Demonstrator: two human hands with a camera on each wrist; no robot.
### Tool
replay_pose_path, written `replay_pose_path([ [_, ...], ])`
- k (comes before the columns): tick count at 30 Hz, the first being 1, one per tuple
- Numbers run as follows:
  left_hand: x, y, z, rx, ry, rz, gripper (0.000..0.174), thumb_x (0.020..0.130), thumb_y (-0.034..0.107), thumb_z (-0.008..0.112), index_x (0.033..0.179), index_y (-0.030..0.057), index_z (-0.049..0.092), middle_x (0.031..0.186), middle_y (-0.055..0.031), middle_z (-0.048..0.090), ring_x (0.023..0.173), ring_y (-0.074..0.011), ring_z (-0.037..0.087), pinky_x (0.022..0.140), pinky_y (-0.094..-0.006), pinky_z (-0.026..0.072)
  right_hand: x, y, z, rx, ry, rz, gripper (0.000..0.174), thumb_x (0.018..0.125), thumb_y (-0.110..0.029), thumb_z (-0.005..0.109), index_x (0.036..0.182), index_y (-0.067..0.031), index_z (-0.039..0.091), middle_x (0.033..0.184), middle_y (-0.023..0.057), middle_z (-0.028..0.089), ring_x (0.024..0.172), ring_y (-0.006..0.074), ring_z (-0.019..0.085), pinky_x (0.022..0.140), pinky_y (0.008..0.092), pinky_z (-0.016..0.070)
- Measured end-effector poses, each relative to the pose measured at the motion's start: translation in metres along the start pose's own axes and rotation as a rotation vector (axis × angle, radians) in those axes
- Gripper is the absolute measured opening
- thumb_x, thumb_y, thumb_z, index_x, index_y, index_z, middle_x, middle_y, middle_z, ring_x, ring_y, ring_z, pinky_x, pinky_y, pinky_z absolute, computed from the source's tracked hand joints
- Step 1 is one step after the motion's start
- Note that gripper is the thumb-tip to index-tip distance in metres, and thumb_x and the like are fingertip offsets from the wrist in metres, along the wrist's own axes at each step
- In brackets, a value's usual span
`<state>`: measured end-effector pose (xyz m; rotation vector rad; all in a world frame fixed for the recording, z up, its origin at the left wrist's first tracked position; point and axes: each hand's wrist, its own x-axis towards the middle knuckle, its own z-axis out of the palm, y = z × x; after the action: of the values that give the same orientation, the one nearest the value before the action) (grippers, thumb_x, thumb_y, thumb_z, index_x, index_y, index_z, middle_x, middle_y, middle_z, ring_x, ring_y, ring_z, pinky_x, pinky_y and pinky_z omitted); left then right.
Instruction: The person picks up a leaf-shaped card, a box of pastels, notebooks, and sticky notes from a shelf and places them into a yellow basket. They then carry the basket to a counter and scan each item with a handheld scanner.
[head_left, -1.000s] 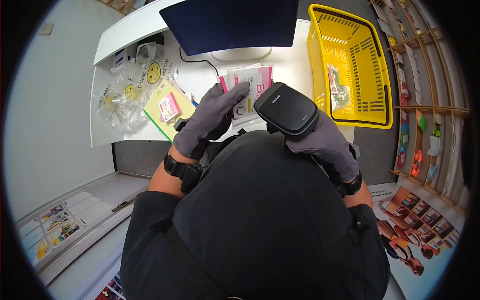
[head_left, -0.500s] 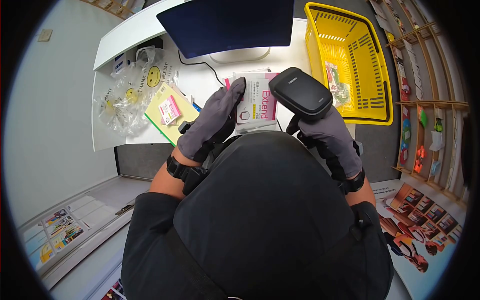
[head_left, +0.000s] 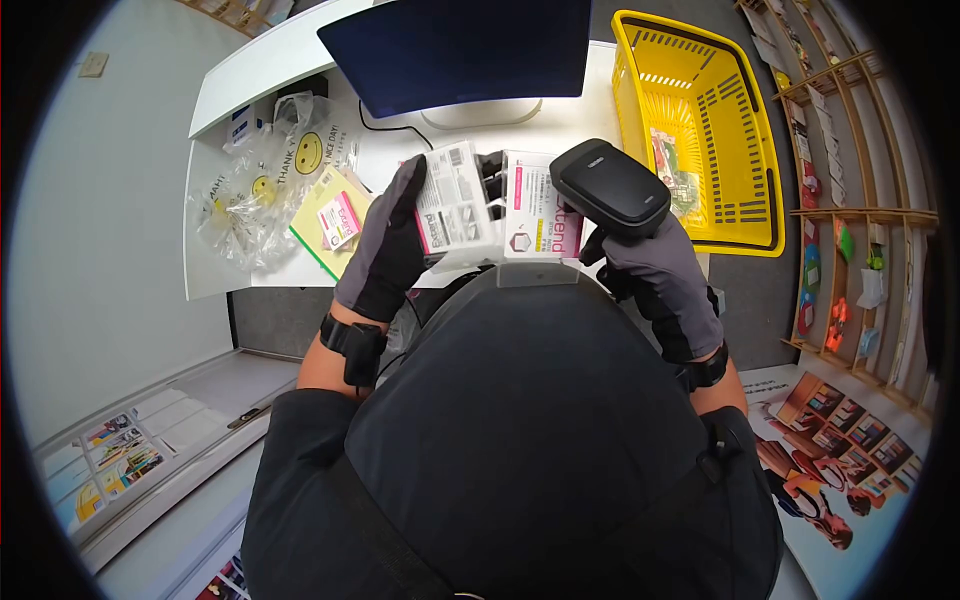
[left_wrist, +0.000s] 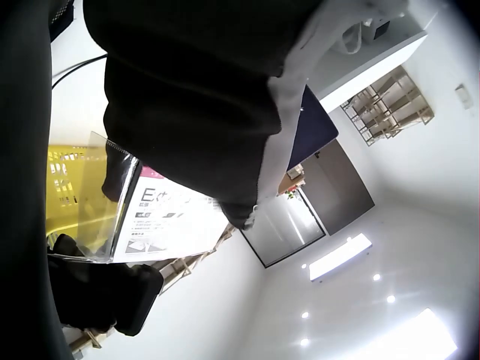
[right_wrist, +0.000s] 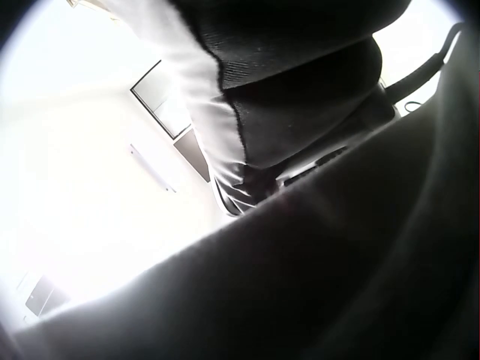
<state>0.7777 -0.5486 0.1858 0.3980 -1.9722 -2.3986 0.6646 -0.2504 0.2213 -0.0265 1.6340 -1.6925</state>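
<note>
My gloved left hand (head_left: pixel 385 235) holds a flat white-and-pink packet (head_left: pixel 455 200), its closely printed side facing up. The thumb lies along its left edge and dark fingertips show past its right edge. Directly right of them is a second pink-and-white packet (head_left: pixel 530 205) marked Extend, in clear plastic. The left wrist view shows an Extend packet (left_wrist: pixel 172 217) with a clear sleeve edge beside the dark glove. My gloved right hand (head_left: pixel 660 280) grips a black handheld barcode scanner (head_left: pixel 610 190), its head close to the second packet's right edge. The right wrist view shows mostly dark glove (right_wrist: pixel 300 112).
A monitor (head_left: pixel 455 55) stands at the back of the white desk (head_left: pixel 390 150). On the right is a yellow basket (head_left: pixel 735 150) with small packaged goods. Leftward lie a smiley plastic bag (head_left: pixel 270 190) and a small Extend box (head_left: pixel 339 220) on a yellow-green folder (head_left: pixel 312 225).
The left hand has swung a packet over, so its printed side now shows and the two packets stand apart. The scanner moved right and away from the packets, then stayed near there.
</note>
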Motion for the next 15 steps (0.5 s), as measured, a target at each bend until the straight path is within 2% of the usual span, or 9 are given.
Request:
replay_pose_path([
  [1, 0.000, 0.002, 0.002, -0.476, -0.011, -0.144, 0.057, 0.114, 0.042, 0.052, 0.147, -0.0035, 0.058, 0.133, -0.0226, 0.072, 0.122, -0.0339, 0.073, 0.107, -0.0479, 0.0592, 0.000, 0.001, 0.001, -0.002, -0.004, 0.002, 0.046, 0.084, -0.010, 0.086, 0.126, -0.0014, 0.072, 0.102, 0.0029, 0.077, 0.094, 0.0099, 0.069, 0.083, 0.0278, 0.0563],
  [4, 0.000, -0.011, -0.002, -0.461, 0.012, -0.117, 0.059, 0.112, 0.046, 0.054, 0.145, -0.0033, 0.059, 0.135, -0.0231, 0.071, 0.123, -0.0354, 0.072, 0.107, -0.0475, 0.0592, 0.003, 0.001, 0.008, -0.019, -0.011, -0.031, 0.037, 0.090, -0.008, 0.067, 0.126, -0.0017, 0.071, 0.089, 0.0116, 0.076, 0.060, 0.0131, 0.064, 0.053, 0.0277, 0.0507],
  [6, -0.003, -0.016, -0.005, -0.454, 0.028, -0.100, 0.060, 0.112, 0.047, 0.055, 0.144, -0.0032, 0.060, 0.136, -0.0233, 0.071, 0.124, -0.0361, 0.072, 0.107, -0.0473, 0.0592, 0.007, 0.003, 0.008, -0.023, -0.018, -0.028, 0.038, 0.090, -0.008, 0.067, 0.127, -0.0015, 0.071, 0.090, 0.0119, 0.076, 0.060, 0.0131, 0.064, 0.053, 0.0279, 0.0507],
  [9, -0.005, -0.005, 0.002, -0.698, -0.118, -0.173, 0.051, 0.115, 0.036, 0.054, 0.149, -0.0010, 0.055, 0.133, -0.0165, 0.074, 0.121, -0.0254, 0.074, 0.103, -0.0398, 0.0604, 0.010, 0.004, 0.003, -0.026, -0.011, -0.018, 0.040, 0.090, -0.009, 0.066, 0.129, -0.0013, 0.071, 0.090, 0.0125, 0.076, 0.060, 0.0132, 0.064, 0.053, 0.0283, 0.0509],
  [10, -0.006, -0.006, 0.000, -0.702, -0.115, -0.174, 0.051, 0.115, 0.036, 0.054, 0.149, -0.0010, 0.055, 0.133, -0.0165, 0.074, 0.121, -0.0254, 0.074, 0.103, -0.0398, 0.0604, 0.010, 0.004, 0.003, -0.013, -0.021, 0.002, 0.039, 0.089, -0.008, 0.071, 0.128, -0.0009, 0.070, 0.092, 0.0098, 0.076, 0.068, 0.0126, 0.066, 0.059, 0.0278, 0.0522],
  [12, -0.007, -0.012, -0.011, 0.261, -0.113, 0.220, 0.052, 0.113, 0.036, 0.058, 0.149, -0.0011, 0.054, 0.131, -0.0169, 0.074, 0.119, -0.0252, 0.075, 0.103, -0.0377, 0.0603, 0.009, 0.001, 0.001, 0.010, -0.042, 0.038, 0.041, 0.087, -0.007, 0.082, 0.126, -0.0001, 0.070, 0.096, 0.0044, 0.075, 0.083, 0.0115, 0.070, 0.073, 0.0267, 0.0548],
  [13, -0.006, -0.015, -0.015, 0.748, -0.099, 0.408, 0.052, 0.113, 0.035, 0.060, 0.149, -0.0011, 0.054, 0.131, -0.0170, 0.075, 0.118, -0.0251, 0.075, 0.102, -0.0366, 0.0603, 0.008, -0.002, 0.001, 0.006, -0.049, 0.039, 0.041, 0.087, -0.007, 0.082, 0.126, -0.0001, 0.070, 0.096, 0.0044, 0.075, 0.083, 0.0115, 0.070, 0.073, 0.0267, 0.0548],
  [15, -0.004, -0.032, -0.018, 0.773, -0.039, 0.443, 0.051, 0.112, 0.033, 0.061, 0.150, -0.0006, 0.055, 0.130, -0.0165, 0.075, 0.116, -0.0247, 0.076, 0.101, -0.0358, 0.0603, 0.003, -0.008, 0.005, -0.039, -0.065, 0.049, 0.040, 0.087, -0.006, 0.080, 0.125, -0.0004, 0.070, 0.094, 0.0055, 0.076, 0.078, 0.0116, 0.069, 0.068, 0.0268, 0.0541],
])
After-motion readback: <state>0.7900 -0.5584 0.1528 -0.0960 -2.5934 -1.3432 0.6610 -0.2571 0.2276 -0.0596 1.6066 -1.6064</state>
